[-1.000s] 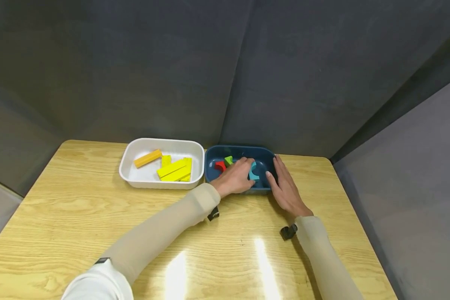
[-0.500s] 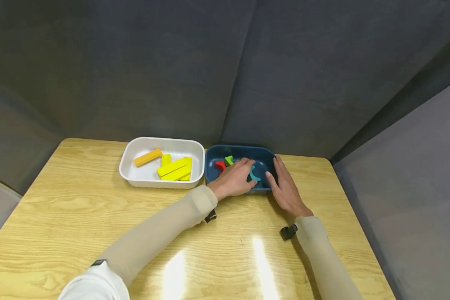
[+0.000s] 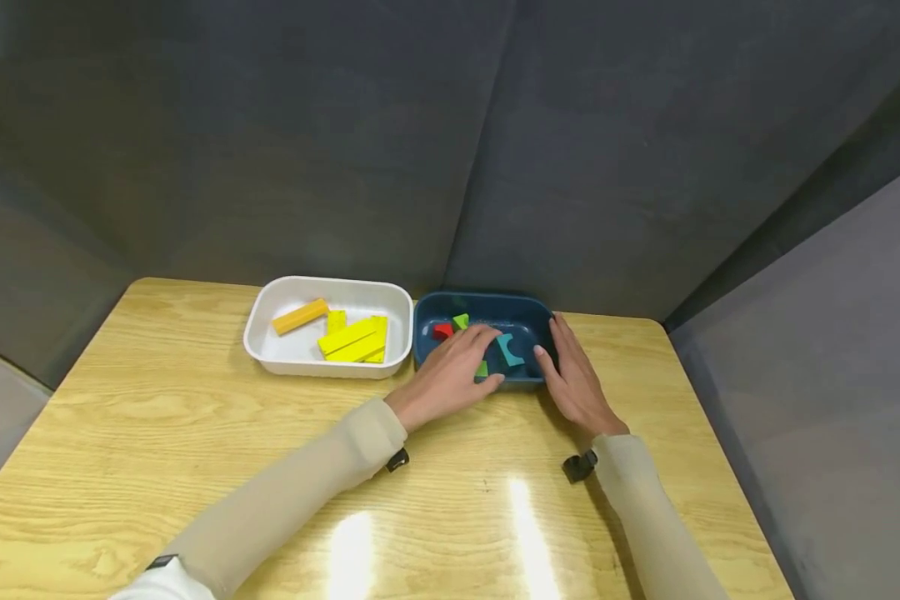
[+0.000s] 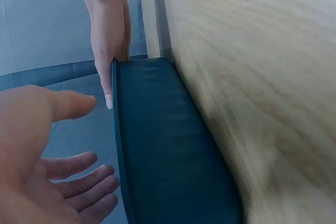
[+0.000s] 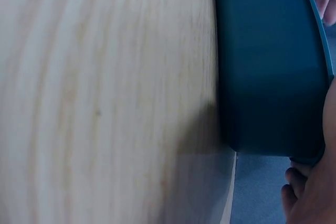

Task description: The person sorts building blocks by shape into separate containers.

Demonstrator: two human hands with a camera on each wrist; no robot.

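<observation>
My left hand (image 3: 450, 373) hangs over the front left of a dark blue bin (image 3: 528, 312), holding nothing. Its thumb and fingers stand apart, as the left hand (image 4: 42, 156) also shows in the left wrist view. Just past its fingertips lies a teal arch block (image 3: 509, 351). A green block (image 3: 482, 370) shows between thumb and index finger. Beyond the knuckles are a red block (image 3: 442, 332) and a light green block (image 3: 461, 322). My right hand (image 3: 579, 385) holds the bin's right end, thumb over the inside and fingers along the outer wall.
A white bin (image 3: 270, 362) stands directly left of the blue one, with several yellow blocks (image 3: 356, 340) and an orange block (image 3: 300, 317) in it. Dark panels (image 3: 307, 150) rise behind the wooden table (image 3: 457, 500).
My left hand has drawn back left and toward the body, away from the teal arch block, which has shifted and shows more fully. The green block has come into view. The right hand stays put.
</observation>
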